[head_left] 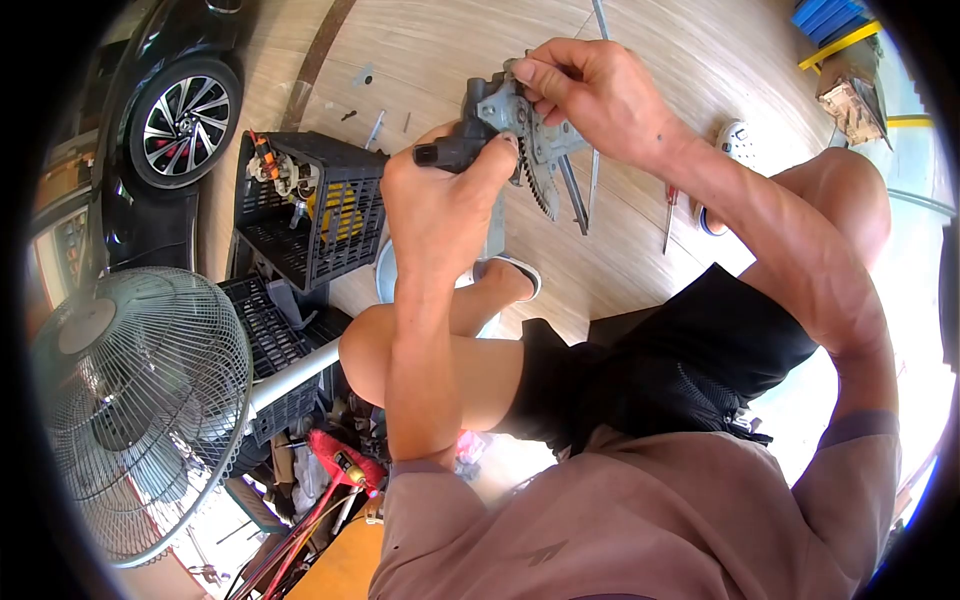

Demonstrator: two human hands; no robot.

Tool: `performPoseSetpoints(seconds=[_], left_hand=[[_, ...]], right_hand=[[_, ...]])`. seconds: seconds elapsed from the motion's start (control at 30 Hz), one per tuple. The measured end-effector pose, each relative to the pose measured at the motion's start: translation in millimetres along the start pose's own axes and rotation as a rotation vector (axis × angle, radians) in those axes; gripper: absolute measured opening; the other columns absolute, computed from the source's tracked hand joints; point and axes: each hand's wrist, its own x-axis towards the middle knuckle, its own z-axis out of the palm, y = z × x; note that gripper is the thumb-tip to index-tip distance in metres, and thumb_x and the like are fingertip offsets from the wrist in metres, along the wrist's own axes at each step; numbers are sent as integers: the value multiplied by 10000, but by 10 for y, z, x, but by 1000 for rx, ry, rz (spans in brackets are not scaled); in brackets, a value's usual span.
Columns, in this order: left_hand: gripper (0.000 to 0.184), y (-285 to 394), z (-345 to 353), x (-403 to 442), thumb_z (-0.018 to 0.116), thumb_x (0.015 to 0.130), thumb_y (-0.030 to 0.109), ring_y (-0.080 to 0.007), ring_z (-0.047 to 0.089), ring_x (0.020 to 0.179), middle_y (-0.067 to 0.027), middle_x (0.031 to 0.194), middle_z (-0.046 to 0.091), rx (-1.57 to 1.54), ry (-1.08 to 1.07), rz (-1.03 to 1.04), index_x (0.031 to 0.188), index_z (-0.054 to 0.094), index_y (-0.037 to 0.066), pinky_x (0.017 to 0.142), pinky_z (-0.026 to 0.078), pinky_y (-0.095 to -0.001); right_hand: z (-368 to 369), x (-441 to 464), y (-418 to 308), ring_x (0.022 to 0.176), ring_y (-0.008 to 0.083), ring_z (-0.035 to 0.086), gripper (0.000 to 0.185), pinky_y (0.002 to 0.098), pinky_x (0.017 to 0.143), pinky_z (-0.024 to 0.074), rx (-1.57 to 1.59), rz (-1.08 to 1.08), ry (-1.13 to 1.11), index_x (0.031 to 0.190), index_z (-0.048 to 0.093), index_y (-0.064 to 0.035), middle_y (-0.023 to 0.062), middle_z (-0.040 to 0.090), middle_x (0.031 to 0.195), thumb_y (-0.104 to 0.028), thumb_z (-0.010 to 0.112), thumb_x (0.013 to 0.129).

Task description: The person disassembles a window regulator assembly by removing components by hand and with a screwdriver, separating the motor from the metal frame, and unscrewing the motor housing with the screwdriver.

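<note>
Both my hands hold up a car window regulator (541,175) with a curved toothed plate and long thin metal arms. My left hand (447,195) is wrapped around its black motor housing (447,152), thumb pressed near the gear teeth. At the upper end of the metal bracket, my right hand (607,98) pinches with thumb and index finger. Whatever small part lies between those fingertips is hidden. A screwdriver (670,215) with a red handle lies on the floor to the right, below my right forearm.
Black plastic crates (345,215) with parts stand at left, beside a large floor fan (140,410). A car wheel (187,122) is at upper left. Small metal pieces (375,130) lie on the wood-look floor (420,50). A cardboard box (853,105) sits at upper right.
</note>
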Motion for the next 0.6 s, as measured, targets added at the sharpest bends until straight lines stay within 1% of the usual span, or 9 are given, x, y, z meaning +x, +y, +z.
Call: performPoseSetpoints(seconds=[0.2,0.3,0.4,0.5,0.6], left_hand=[[232,11,-1,-1,740,840,141,-46,445,627,45,626,546,-14,-3,-7,747,634,-43,557,389,-270],[230,12,9,-3,737,839,138,-45,442,626,46,623,541,-21,0,1,744,630,-43,555,388,-271],[232,1,14,5,737,838,140,-44,441,624,45,619,539,-22,1,-1,744,629,-42,554,388,-272],[233,-8,14,9,739,834,144,-44,441,621,45,615,538,-22,1,4,743,630,-41,552,390,-274],[231,-8,16,10,739,831,149,-46,440,616,42,611,539,-15,1,9,745,636,-38,552,391,-276]], right_hand=[[13,-14,-17,654,182,681,355,371,650,543,-25,-31,16,1026,748,15,115,702,706,-314,615,1042],[22,-17,-4,607,184,645,363,391,618,522,-23,-13,15,994,744,14,124,678,670,-323,617,1041],[18,-13,10,560,204,601,365,414,590,495,-40,-29,22,977,739,11,133,648,636,-326,614,1038],[17,-6,9,549,225,580,366,421,590,484,-65,-38,22,981,738,5,139,634,631,-333,609,1035],[9,-8,10,581,237,592,370,417,606,489,-92,-55,19,998,736,4,153,644,666,-340,604,1033]])
